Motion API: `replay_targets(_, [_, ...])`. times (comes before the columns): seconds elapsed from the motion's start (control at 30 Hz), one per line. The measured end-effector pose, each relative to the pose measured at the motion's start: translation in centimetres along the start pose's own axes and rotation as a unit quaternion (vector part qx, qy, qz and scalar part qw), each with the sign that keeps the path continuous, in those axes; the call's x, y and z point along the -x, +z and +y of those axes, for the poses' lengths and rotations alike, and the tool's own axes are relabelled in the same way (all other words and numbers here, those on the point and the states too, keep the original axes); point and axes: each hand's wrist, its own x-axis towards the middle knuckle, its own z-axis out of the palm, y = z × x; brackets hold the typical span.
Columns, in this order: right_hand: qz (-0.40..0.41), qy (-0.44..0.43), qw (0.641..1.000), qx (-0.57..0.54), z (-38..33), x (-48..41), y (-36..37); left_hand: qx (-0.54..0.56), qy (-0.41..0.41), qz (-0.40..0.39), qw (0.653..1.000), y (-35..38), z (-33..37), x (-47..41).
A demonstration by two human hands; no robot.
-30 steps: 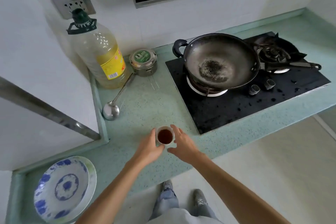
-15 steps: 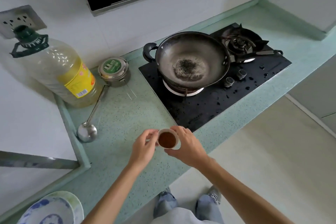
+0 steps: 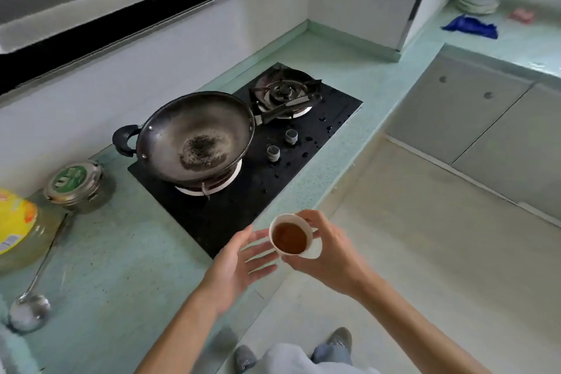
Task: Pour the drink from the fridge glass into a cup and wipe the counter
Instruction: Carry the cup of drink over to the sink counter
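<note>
Obs: the right hand (image 3: 331, 255) grasps the small white ceramic cup of brown drink (image 3: 290, 237) at 6 o'clock in view, over the front edge of the pale green speckled worktop (image 3: 121, 267); the left hand (image 3: 239, 264) is released, fingers spread, at the cup's 8 o'clock. Risk, as I judge it: the cup is well filled and held one-handed, so a tilt or quick swing would slop drink onto the floor (image 3: 425, 252) or the black glass hob (image 3: 243, 206) at its 11 o'clock.

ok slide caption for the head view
Right hand holds a cup of brown drink by the hob; left hand open.
</note>
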Motion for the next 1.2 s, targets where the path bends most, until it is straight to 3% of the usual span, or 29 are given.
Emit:
replay_targets(0.27, [0.092, 0.051, 0.994, -0.010, 6.7, 5.0, -13.6, -0.051, -0.026, -0.087, 0.995, 16.1, -2.4, -1.9])
replay_targets(0.6, [0.253, 0.117, 0.959, -0.041, 13.0, 9.0, -25.1, -0.111, -0.038, -0.184, 0.976, 31.4, -3.0, -4.6])
replay_targets(0.77, [0.315, 0.113, 0.941, -0.047, 14.9, 8.1, -30.3, -0.064, -0.064, -0.222, 0.971, 38.0, -2.4, -7.3])
replay_targets(1.2, [0.375, 0.146, 0.915, -0.032, 23.5, -0.7, -46.0, -0.068, -0.100, -0.302, 0.946, 56.4, 3.7, -20.2])
